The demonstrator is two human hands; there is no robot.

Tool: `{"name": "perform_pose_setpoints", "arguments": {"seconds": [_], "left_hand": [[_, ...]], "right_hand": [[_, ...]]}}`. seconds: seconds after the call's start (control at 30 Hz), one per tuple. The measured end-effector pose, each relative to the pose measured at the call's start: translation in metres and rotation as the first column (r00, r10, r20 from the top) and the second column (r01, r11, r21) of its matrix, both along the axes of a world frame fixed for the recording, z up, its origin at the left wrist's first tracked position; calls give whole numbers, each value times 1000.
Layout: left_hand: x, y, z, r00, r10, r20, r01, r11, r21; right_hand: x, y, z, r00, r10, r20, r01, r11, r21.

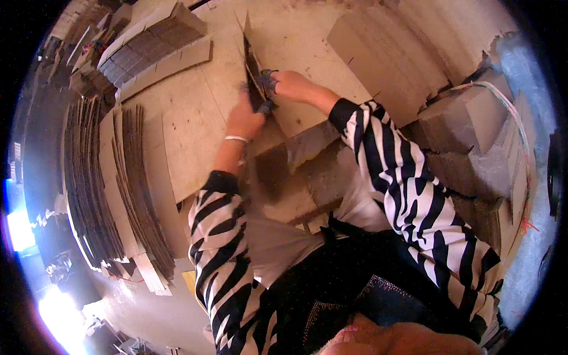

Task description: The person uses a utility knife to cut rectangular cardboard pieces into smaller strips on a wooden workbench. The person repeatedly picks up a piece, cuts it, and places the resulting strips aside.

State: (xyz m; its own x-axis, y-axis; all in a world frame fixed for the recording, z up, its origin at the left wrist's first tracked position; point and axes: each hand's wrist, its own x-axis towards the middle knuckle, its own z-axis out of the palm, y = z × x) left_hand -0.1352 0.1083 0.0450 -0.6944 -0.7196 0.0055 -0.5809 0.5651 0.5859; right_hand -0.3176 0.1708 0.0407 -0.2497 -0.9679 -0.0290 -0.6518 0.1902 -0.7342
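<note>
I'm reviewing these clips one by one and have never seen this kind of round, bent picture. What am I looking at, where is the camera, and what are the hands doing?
There is no machine here: a person works with two bare hands. The single picture comes from a wide fisheye camera worn on the person's head, looking down, so straight edges curve near the rim and the striped sleeves enter from below.

The left hand and the right hand meet on a thin upright cardboard piece, gripping it from both sides; the fingertips look covered in dark material. It stands over a flat cardboard sheet on the work surface.

Around them lie cardboard stacks: a fanned pile on edge to the left, a bundle at the upper left, and stacked sheets to the upper right. A thin cord loops along the right.
</note>
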Motion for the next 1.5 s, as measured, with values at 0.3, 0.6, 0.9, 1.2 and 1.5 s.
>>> {"name": "perform_pose_setpoints", "arguments": {"seconds": [0.3, 0.6, 0.9, 1.2, 1.5], "left_hand": [[-10, 33, 26, 980, 148, 136, -124, 977, -171], [-7, 36, 22, 969, 91, 228, -39, 974, -224], [65, -28, 46, 971, 204, -123, -220, 966, -132], [256, -52, 264, 836, 481, -263, -537, 623, -569], [347, -61, 58, 519, 722, 457, -273, 647, -712]], "right_hand": [[14, 16, -7, 980, 133, 148, -106, 979, -177], [33, 24, -40, 982, 83, 168, -64, 991, -117], [23, 33, 25, 989, 149, 1, -148, 979, -142], [-46, 110, 36, 964, -86, 252, 144, 965, -221], [-108, 185, 28, 379, -405, -832, 533, 831, -161]]}}
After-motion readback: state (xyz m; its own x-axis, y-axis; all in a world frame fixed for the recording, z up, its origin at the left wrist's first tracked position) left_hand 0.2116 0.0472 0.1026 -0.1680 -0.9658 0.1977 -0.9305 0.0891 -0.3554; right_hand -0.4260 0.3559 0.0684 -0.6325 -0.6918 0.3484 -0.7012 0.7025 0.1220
